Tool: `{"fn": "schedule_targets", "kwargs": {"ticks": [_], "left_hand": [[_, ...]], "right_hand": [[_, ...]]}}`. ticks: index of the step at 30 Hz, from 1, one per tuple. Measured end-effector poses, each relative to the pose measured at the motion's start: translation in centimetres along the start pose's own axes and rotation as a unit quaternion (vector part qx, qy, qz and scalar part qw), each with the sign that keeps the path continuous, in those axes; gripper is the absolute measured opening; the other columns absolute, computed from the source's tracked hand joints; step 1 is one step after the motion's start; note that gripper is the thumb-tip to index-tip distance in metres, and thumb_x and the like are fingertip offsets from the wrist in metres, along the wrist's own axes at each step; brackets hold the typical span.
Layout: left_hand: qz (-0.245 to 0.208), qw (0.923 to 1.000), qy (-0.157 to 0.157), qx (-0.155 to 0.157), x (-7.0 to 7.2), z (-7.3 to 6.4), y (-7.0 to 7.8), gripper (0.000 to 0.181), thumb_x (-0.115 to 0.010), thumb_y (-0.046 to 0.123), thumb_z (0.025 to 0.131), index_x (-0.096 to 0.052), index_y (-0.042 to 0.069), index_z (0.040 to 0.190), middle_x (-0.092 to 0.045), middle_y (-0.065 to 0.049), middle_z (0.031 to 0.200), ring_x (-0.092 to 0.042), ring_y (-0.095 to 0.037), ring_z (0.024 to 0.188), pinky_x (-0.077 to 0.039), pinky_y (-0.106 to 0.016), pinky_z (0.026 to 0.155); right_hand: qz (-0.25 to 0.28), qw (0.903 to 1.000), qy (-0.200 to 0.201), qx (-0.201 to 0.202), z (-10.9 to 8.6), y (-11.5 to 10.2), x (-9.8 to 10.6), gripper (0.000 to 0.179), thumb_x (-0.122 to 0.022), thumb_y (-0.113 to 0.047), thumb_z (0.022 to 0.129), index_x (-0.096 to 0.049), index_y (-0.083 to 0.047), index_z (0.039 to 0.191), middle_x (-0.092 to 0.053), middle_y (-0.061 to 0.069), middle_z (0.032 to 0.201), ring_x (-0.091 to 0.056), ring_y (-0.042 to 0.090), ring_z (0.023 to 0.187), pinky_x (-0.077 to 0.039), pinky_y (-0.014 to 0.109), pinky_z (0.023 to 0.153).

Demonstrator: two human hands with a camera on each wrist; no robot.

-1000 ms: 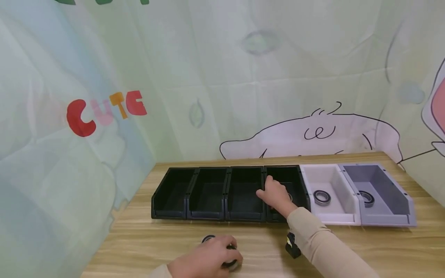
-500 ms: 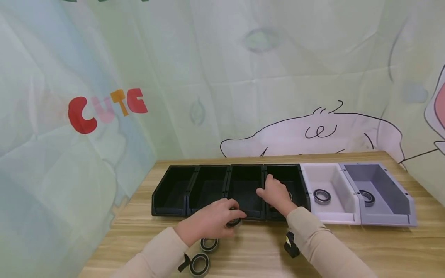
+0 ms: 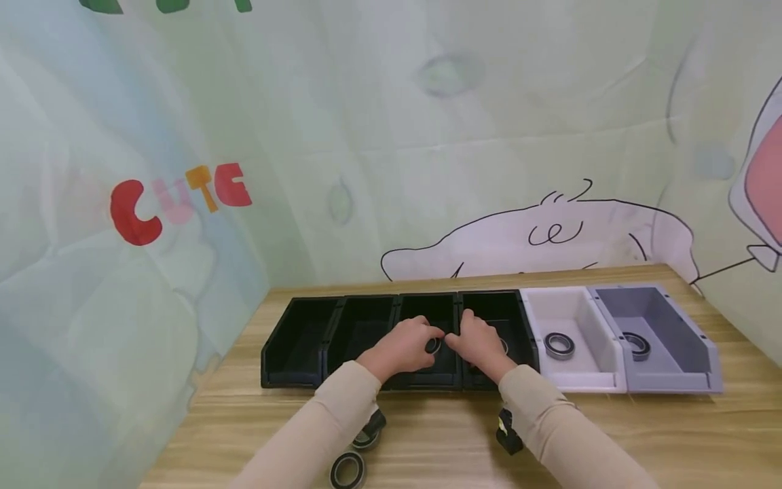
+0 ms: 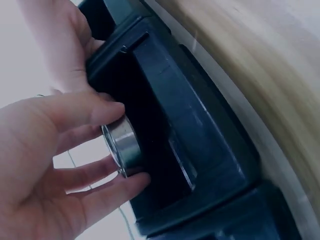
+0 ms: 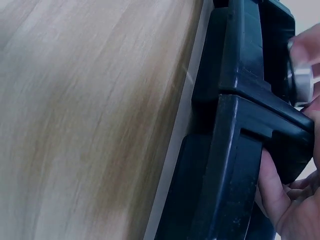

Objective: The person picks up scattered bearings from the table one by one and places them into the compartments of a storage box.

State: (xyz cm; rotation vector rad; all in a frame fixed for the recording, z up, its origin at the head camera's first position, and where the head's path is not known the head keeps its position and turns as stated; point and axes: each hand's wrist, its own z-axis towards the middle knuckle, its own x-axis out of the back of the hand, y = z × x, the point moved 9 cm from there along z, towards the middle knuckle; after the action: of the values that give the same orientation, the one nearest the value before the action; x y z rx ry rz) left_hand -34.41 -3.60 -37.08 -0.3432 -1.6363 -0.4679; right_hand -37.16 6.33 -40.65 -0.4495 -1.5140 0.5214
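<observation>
My left hand (image 3: 403, 346) pinches a ball bearing (image 4: 129, 145) between thumb and fingers, over the third black bin (image 3: 427, 382) from the left. In the left wrist view the bearing stands on edge at the bin's opening. Beside it, my right hand (image 3: 480, 343) holds the side wall between the third and fourth black bins (image 5: 240, 125), thumb and fingers on either side. Part of another bearing (image 3: 504, 345) shows in the fourth black bin, mostly behind the right hand.
A white bin (image 3: 571, 309) and a grey bin (image 3: 675, 346) continue the row rightward, each with a bearing inside. On the wooden table (image 3: 452, 441) lie a bearing (image 3: 348, 470) and another (image 3: 368, 441) partly covered by the left wrist's black camera. A printed cloth hangs behind.
My left hand has picked up a bearing from the table and carried it forward to the third black bin. The right hand has stayed at the bin wall.
</observation>
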Motion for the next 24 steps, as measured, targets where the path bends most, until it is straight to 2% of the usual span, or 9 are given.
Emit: {"fn": "schedule_targets", "kwargs": {"ticks": [4,8,12,20,24], "left_hand": [[-0.001,0.9997,-0.011,0.021,-1.0,1.2,-0.3,0.043,-0.068,0.019,0.081,-0.059,0.016,0.124,-0.057,-0.006,0.115,-0.054,-0.017,0.093,-0.05,-0.03,0.082],[-0.003,0.9989,-0.025,0.038,-1.9,2.1,-0.7,0.043,-0.07,0.019,0.08,-0.06,0.013,0.122,-0.058,-0.007,0.116,-0.055,-0.019,0.098,-0.049,-0.034,0.087],[0.0,0.998,-0.037,0.052,-2.6,3.1,-1.1,0.042,-0.07,0.019,0.08,-0.06,0.012,0.12,-0.058,-0.008,0.118,-0.055,-0.022,0.104,-0.048,-0.036,0.09],[0.004,0.998,-0.039,0.049,-3.5,4.5,-1.4,0.044,-0.068,0.018,0.08,-0.059,0.011,0.122,-0.057,-0.011,0.121,-0.056,-0.025,0.107,-0.046,-0.037,0.092],[-0.001,0.9975,-0.044,0.055,-4.0,4.9,-1.4,0.045,-0.067,0.018,0.082,-0.057,0.011,0.125,-0.055,-0.011,0.124,-0.055,-0.025,0.11,-0.046,-0.037,0.094]], "right_hand": [[0.007,1.0,-0.005,0.001,-0.1,0.0,-0.4,0.065,-0.06,-0.028,0.087,-0.033,0.01,0.132,-0.059,0.02,0.095,-0.052,0.016,0.045,-0.044,0.028,0.046],[0.012,0.9999,-0.001,0.005,-0.1,-0.1,-0.4,0.063,-0.06,-0.027,0.086,-0.035,0.01,0.13,-0.059,0.017,0.088,-0.052,0.016,0.045,-0.043,0.028,0.046],[0.019,0.9998,0.002,0.006,0.0,-0.2,-0.4,0.063,-0.059,-0.026,0.085,-0.034,0.01,0.131,-0.059,0.017,0.088,-0.051,0.017,0.044,-0.043,0.028,0.045],[0.013,0.9998,0.014,0.007,0.3,0.1,0.2,0.064,-0.058,-0.027,0.084,-0.034,0.009,0.132,-0.059,0.02,0.101,-0.05,0.017,0.047,-0.042,0.029,0.046],[0.019,0.9998,0.008,0.002,0.3,0.4,0.0,0.064,-0.057,-0.027,0.084,-0.034,0.008,0.133,-0.058,0.021,0.105,-0.051,0.018,0.047,-0.042,0.028,0.046]]}}
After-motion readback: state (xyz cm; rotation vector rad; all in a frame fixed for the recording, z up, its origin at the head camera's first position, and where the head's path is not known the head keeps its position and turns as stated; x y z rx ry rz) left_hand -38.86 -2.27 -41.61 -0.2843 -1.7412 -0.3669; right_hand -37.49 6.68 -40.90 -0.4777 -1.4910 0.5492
